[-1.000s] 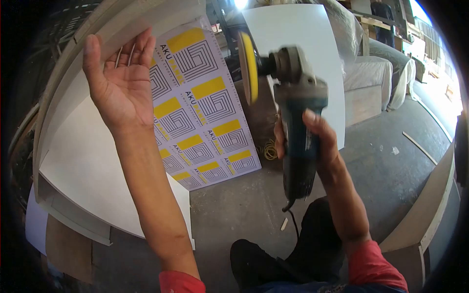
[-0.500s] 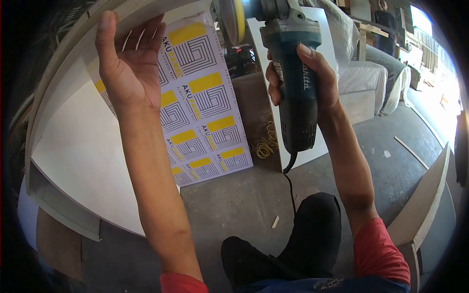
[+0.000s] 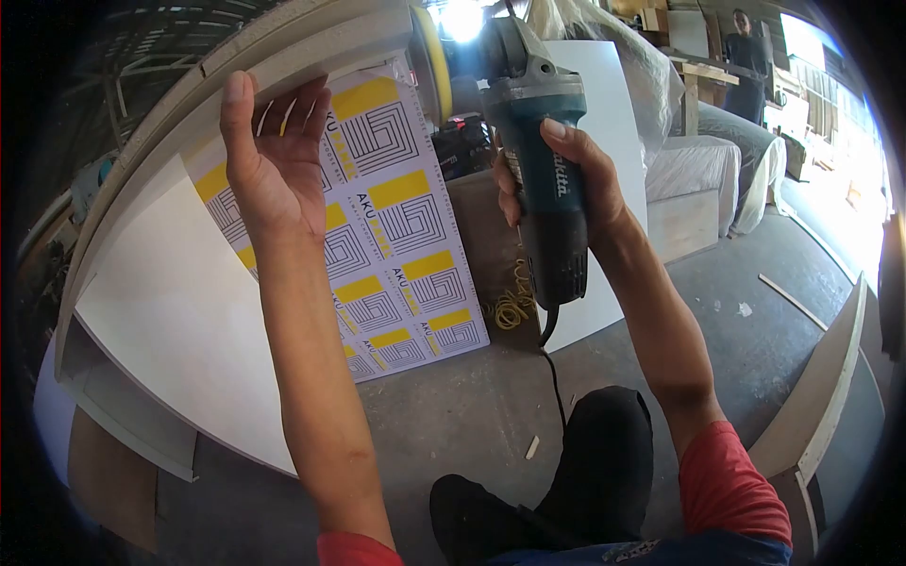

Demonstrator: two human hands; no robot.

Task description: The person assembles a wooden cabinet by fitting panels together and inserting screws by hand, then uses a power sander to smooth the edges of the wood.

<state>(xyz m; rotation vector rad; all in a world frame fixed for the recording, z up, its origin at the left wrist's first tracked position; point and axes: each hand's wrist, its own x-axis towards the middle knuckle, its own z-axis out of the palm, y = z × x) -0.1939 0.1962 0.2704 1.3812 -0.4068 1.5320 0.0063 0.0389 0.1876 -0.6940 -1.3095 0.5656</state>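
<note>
My right hand [image 3: 590,174] is wrapped round the dark teal body of an angle grinder [image 3: 557,203], which points upward with its black cord hanging below. A yellow-edged disc [image 3: 431,66] on its head faces left, right by the end of a curved board edge [image 3: 311,61]. My left hand [image 3: 283,170] is raised palm up under that edge, thumb stretched and fingers spread, fingertips at its underside. Below the edge, a large white curved panel [image 3: 179,302] spreads to the left of my forearm.
A board in yellow-and-white printed film [image 3: 401,274] leans behind my left hand. Behind the grinder stands a white panel [image 3: 604,274], with a coiled yellow hose [image 3: 510,311] beside it. Plastic-covered furniture [image 3: 694,170] and a person [image 3: 746,57] are farther back. Wood scraps [image 3: 531,447] lie on the floor.
The grinder has shifted left with my right hand, bringing its disc nearer the curved edge. The view has tilted up slightly, and my left hand keeps its place under the edge.
</note>
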